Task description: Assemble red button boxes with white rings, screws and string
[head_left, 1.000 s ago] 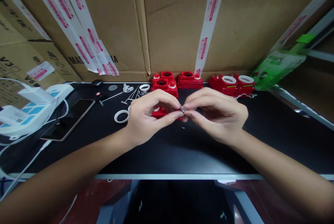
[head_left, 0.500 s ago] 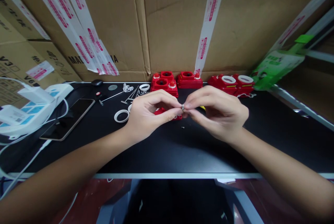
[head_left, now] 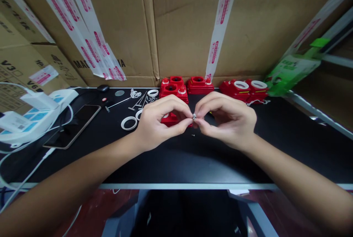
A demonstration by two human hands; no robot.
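Left forearm (head_left: 82, 172), bare, slanting inward from lower left; left hand (head_left: 152, 126), thumb and forefinger pinched. Right forearm (head_left: 298, 180), bare, slanting inward from lower right; right hand (head_left: 234, 126), likewise pinched, fingers bent. Both raised, fingertips (head_left: 189, 114) just beside each other

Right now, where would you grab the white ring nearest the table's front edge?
I'd pinch the white ring at its left rim, from above-left: it lies flat, its open centre should admit a fingertip, and the left hand crowds its right side.
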